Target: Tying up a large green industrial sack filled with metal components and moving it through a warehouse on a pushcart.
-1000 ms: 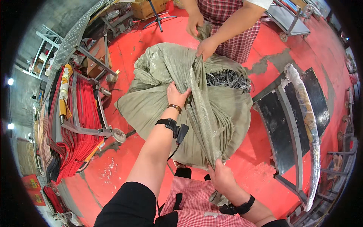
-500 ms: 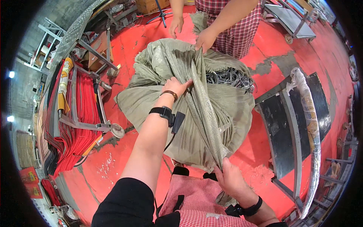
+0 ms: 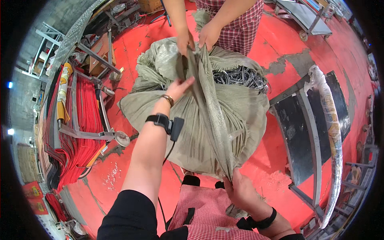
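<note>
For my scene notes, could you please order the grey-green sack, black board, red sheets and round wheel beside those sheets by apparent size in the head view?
1. Grey-green sack: largest.
2. Black board and red sheets: too alike to rank, both partly behind grey bars.
3. Round wheel: smallest.

The sack (image 3: 196, 124) lies between a wheeled cart (image 3: 86, 135) of stacked sheets (image 3: 87, 106) on the left and a metal frame (image 3: 313, 140) on the right. Strapping strips (image 3: 240, 79) lie in its opening, right of centre. The right hand (image 3: 244, 190) is at the sack's near edge, the left hand (image 3: 179, 89) over its middle, the co-worker's hands (image 3: 209, 35) at its far side. A film-wrapped roll (image 3: 327, 116) runs along the frame's right. Behind, to the right, stands a flatbed trolley (image 3: 306, 18).
</note>
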Demonstrator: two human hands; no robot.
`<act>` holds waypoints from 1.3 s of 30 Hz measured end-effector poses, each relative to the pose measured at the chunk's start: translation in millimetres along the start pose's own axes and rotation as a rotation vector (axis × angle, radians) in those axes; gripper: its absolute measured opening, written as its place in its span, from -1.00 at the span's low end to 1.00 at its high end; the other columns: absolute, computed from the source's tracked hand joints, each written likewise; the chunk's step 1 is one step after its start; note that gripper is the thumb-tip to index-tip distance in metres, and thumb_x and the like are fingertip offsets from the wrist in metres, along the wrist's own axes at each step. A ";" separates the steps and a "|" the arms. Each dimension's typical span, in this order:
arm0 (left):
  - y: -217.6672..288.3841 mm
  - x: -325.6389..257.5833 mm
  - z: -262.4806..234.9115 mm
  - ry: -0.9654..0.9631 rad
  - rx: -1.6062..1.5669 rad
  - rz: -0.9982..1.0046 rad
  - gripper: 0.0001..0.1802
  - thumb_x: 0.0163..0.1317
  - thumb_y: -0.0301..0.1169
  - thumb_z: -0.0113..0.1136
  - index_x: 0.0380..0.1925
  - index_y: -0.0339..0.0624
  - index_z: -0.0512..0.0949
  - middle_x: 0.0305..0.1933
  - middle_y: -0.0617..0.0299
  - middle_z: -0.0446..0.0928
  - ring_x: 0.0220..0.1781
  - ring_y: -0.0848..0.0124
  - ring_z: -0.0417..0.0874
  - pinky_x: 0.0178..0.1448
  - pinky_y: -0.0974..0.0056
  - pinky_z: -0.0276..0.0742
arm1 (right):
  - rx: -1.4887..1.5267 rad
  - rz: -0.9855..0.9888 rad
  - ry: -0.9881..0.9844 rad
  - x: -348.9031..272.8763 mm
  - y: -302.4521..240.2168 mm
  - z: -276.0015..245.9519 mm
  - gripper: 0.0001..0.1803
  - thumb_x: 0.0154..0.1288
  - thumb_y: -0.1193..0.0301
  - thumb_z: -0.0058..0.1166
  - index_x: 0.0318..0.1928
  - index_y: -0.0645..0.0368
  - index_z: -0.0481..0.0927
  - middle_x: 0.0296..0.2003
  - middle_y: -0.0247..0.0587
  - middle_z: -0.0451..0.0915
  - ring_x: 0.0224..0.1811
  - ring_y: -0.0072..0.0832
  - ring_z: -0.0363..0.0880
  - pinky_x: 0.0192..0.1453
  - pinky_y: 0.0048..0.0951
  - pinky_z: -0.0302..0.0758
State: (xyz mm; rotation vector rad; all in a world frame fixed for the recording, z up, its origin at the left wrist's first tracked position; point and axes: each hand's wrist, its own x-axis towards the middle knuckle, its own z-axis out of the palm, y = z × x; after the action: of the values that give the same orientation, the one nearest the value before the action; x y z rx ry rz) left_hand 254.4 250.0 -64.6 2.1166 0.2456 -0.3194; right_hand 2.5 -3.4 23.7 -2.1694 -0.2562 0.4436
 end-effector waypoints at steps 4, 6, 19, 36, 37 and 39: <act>8.4 8.5 -17.9 -0.159 0.172 -0.193 0.06 -0.11 0.37 -0.14 0.05 -0.50 0.21 0.09 -0.09 0.29 0.14 0.22 0.29 0.20 0.32 0.10 | 0.085 -0.029 0.006 -0.3 6.4 -0.6 -0.75 0.11 0.45 -0.04 -0.40 0.33 0.18 -0.70 0.13 0.36 -0.62 0.06 0.38 -0.59 -0.09 0.29; 6.2 12.4 -16.6 -0.161 0.113 -0.180 0.06 -0.10 0.40 -0.22 0.04 -0.49 0.24 0.11 -0.10 0.27 0.16 0.21 0.28 0.21 0.32 0.09 | 0.055 0.010 -0.027 -0.3 5.9 -4.1 -0.75 0.11 0.45 -0.04 -0.39 0.34 0.18 -0.69 0.14 0.37 -0.60 0.07 0.38 -0.58 -0.08 0.29; -42.1 2.6 -3.9 -0.179 0.515 -0.015 -0.26 -0.23 0.08 0.24 -0.11 -0.25 0.43 -0.13 0.04 0.49 -0.05 0.16 0.47 0.02 0.21 0.33 | 0.112 0.054 -0.009 -1.0 8.2 -5.6 -0.72 0.07 0.49 -0.02 -0.30 0.38 0.21 -0.61 0.22 0.42 -0.55 0.10 0.41 -0.55 -0.07 0.34; -45.5 17.8 1.9 -0.425 -0.003 -0.174 -0.62 -0.02 -0.22 0.00 -0.21 -0.18 0.44 -0.13 0.30 0.43 -0.10 0.43 0.40 -0.02 0.40 0.24 | -0.098 0.124 -0.077 6.7 -12.8 17.9 -0.73 0.12 0.37 -0.03 -0.43 0.33 0.24 -0.67 0.15 0.41 -0.56 0.03 0.44 -0.52 -0.14 0.38; -49.1 7.6 -6.1 -0.311 -0.342 -0.255 -0.52 -0.03 -0.14 0.02 -0.12 -0.18 0.39 -0.03 0.26 0.38 -0.02 0.41 0.35 0.03 0.35 0.21 | -0.061 0.108 -0.111 8.2 -13.6 24.3 -0.73 0.12 0.36 -0.03 -0.44 0.32 0.25 -0.67 0.14 0.41 -0.56 0.03 0.43 -0.51 -0.15 0.38; -15.4 -17.6 -5.0 -0.146 -0.664 -0.328 -0.24 -0.02 0.10 0.02 0.11 -0.16 0.22 0.14 0.20 0.25 0.12 0.39 0.25 0.16 0.32 0.09 | -0.015 0.120 -0.129 15.5 -12.0 27.7 -0.73 0.12 0.35 -0.03 -0.45 0.31 0.26 -0.67 0.13 0.40 -0.56 0.02 0.43 -0.50 -0.15 0.38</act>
State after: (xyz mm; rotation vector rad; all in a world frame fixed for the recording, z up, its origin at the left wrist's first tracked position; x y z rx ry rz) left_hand 233.8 261.5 -68.5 1.3894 0.5344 -0.5032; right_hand 5.3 29.3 14.7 -2.1811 -0.2012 0.6523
